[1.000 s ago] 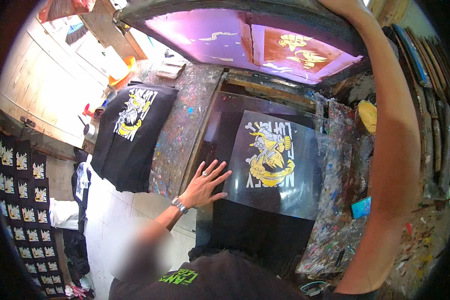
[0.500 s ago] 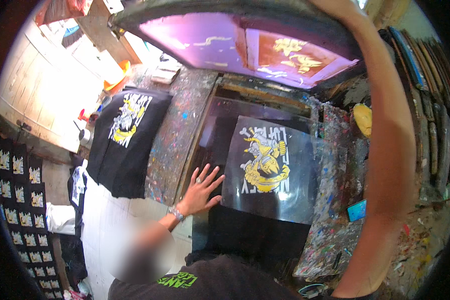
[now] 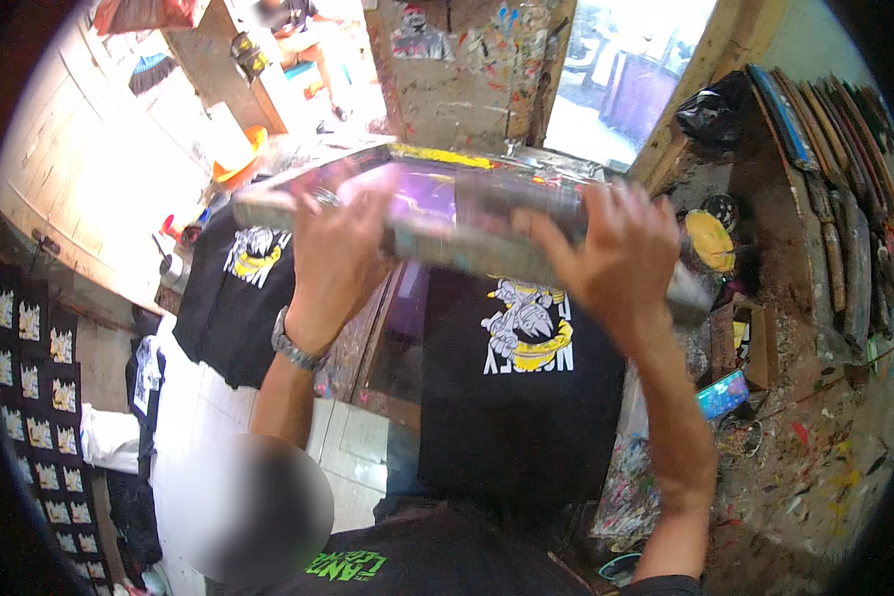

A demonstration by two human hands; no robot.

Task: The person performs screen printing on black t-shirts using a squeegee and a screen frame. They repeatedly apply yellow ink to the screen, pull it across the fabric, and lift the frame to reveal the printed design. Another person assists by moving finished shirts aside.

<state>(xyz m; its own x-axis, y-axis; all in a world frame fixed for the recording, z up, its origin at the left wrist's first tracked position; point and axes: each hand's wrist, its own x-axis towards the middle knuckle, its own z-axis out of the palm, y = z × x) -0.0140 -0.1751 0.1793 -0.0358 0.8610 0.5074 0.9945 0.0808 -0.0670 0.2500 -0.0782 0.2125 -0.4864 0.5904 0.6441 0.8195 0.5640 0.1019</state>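
Note:
A wood-edged printing screen [image 3: 477, 246] with purple mesh hangs tilted above the work table, its near edge toward me. My left hand [image 3: 343, 243] grips that edge at the left, fingers over the top, blurred by motion. Farther right, my right hand [image 3: 616, 258] clasps the same edge, its thumb turned inward. Beneath the screen lies a black shirt [image 3: 521, 427] with a white, grey and yellow cartoon print, whose upper part the screen hides. To the left is a second black shirt [image 3: 223, 333] bearing a similar print, partly behind my left hand.
A phone [image 3: 722, 395] lies on the paint-stained table at the right, near a yellow round lid or dish [image 3: 710, 240]. Several wooden frames [image 3: 829, 149] lean at the far right. An orange container [image 3: 240, 159] stands back left. A seated person [image 3: 303, 50] is beyond the doorway.
The screen has come down from its raised tilt. My left hand has left the table and joined my right on the near edge. The transparent sheet over the print no longer shows.

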